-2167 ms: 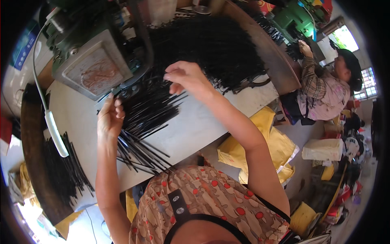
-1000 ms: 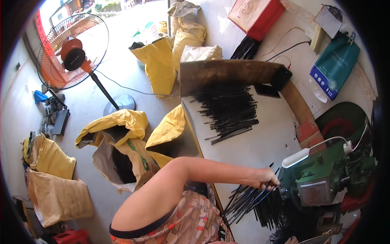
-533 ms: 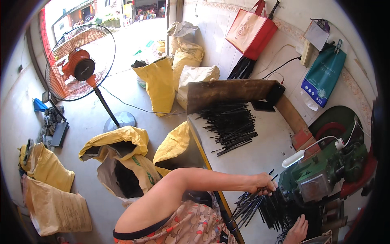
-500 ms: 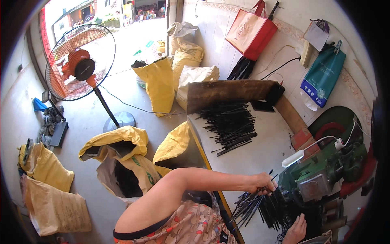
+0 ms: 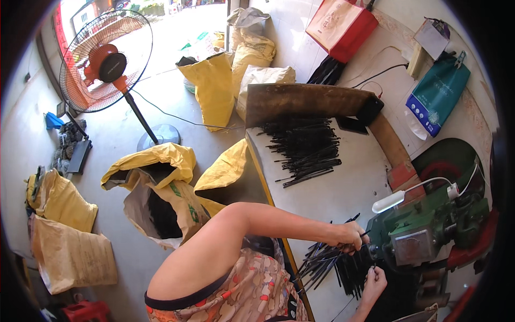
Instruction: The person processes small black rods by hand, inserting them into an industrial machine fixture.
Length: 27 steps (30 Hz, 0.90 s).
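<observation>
My left hand (image 5: 351,238) is closed around several thin black rods (image 5: 320,264), which fan out below and to the left of it over the table's near end. My right hand (image 5: 374,283) is just below it, thumb and fingers pinched together at the front of a green machine (image 5: 414,239). A small dark tip shows above those fingers, seemingly the end of a black rod; the rest is hidden. More black rods (image 5: 350,276) lie under and between my hands. Farther back on the table, a large pile of similar rods (image 5: 303,147) rests against a wooden board (image 5: 300,102).
A white lamp (image 5: 388,202) reaches over the machine. Dark phone-like slabs (image 5: 351,125) lie by the board. Open yellow sacks (image 5: 161,158) stand left of the table (image 5: 354,161), with an orange fan (image 5: 112,67) beyond. Red and teal bags (image 5: 439,96) hang on the wall.
My right hand has risen toward the machine's front and closed from loosely spread fingers into a pinch. My left hand keeps its rods, tilted slightly. The whole view has shifted a little.
</observation>
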### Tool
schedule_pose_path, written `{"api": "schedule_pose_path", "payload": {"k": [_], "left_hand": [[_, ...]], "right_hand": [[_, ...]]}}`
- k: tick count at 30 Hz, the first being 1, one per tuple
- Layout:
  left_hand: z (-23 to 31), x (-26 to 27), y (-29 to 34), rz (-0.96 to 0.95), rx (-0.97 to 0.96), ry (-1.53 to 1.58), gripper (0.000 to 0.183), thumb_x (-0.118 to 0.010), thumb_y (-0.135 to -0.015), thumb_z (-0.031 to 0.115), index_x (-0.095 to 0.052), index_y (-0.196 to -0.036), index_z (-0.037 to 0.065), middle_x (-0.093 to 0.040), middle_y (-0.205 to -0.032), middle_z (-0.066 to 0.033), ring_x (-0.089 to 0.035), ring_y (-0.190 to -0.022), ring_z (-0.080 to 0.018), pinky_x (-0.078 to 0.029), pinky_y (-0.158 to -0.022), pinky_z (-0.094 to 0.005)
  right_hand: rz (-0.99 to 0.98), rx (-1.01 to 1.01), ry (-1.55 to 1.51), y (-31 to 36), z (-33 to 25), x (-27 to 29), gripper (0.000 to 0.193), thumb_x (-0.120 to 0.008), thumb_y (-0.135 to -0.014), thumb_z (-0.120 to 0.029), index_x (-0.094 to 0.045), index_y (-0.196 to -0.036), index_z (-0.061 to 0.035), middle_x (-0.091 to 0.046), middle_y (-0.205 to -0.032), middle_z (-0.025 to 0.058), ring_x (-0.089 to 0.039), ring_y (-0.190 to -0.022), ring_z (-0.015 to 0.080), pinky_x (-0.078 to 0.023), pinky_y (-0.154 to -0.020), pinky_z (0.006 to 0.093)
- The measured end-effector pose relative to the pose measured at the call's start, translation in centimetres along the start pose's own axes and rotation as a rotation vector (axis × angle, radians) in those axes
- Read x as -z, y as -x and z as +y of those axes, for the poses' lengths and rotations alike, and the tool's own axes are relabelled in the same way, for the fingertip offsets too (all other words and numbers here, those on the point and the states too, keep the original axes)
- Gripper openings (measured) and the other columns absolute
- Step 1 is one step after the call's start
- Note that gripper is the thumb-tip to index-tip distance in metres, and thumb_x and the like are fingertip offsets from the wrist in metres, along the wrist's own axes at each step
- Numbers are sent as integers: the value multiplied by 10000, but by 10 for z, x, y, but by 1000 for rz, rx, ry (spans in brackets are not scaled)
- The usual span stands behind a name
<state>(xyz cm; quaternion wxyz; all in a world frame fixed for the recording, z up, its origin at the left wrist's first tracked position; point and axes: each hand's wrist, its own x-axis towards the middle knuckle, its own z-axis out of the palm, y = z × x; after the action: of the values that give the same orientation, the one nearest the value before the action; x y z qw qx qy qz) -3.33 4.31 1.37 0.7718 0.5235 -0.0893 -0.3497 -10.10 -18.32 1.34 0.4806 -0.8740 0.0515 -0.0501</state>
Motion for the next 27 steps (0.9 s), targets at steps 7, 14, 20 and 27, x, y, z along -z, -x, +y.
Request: {"api": "schedule_pose_path", "payload": {"k": [7, 14, 20, 27], "left_hand": [[-4, -17, -23, -61, 111, -132, 442, -565, -665, 49, -540, -1105, 78, -575, -567, -71, -494, -404, -95, -361, -344, -218], [11, -4, -24, 43, 148, -189, 469, -530, -736, 67, -454, -1197, 41, -571, -649, -73, -428, -400, -61, -295, -338, -158], [5, -12, -49, -23, 142, -137, 435, -544, -738, 32, -481, -1169, 35, -565, -594, -68, -415, -346, -64, -268, -304, -172], [5, -19, -52, -13, 121, -105, 468, -526, -754, 37, -424, -1209, 6, -560, -598, -68, -416, -348, -67, -269, -301, -171]], "right_hand": [[-3, -57, -193, -3, -10, -21, 82, -549, -818, -83, -550, -771, -15, -442, -543, -34, -371, -437, 22, -253, -372, 176], [17, -48, -347, -23, -10, -38, 157, -564, -811, -150, -567, -756, -3, -491, -583, -5, -424, -511, 45, -330, -444, 201], [102, -221, -515, -20, 1, -24, 160, -546, -828, -151, -576, -773, -4, -461, -585, -24, -386, -494, 29, -293, -409, 176], [81, -230, -607, -26, -2, -26, 205, -551, -838, -179, -583, -813, 21, -437, -581, -30, -354, -486, 25, -278, -408, 179]]}}
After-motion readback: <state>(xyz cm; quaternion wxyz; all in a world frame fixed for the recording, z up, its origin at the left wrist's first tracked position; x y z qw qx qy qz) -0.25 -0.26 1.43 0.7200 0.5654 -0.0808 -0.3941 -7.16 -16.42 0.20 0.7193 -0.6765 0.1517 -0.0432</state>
